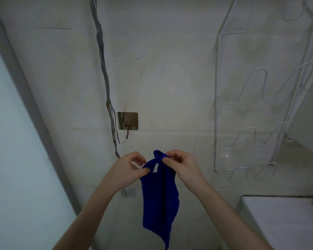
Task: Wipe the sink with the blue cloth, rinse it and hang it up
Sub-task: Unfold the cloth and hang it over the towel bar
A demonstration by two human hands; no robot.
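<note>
The blue cloth (160,195) hangs down in front of the wall, held up by its top edge. My left hand (126,170) pinches the cloth's left top corner beside a small white tag (155,168). My right hand (182,165) pinches the bunched top fold at the right. A rusty metal hook (127,131) on a square adhesive plate (127,121) sticks to the wall above and to the left of both hands, with nothing on it. The sink is out of view.
Grey cables (105,83) run down the wall just left of the hook. A white wire rack (257,123) is fixed to the wall at the right. A white appliance top (282,219) lies at the lower right. A grey frame (31,112) slants along the left.
</note>
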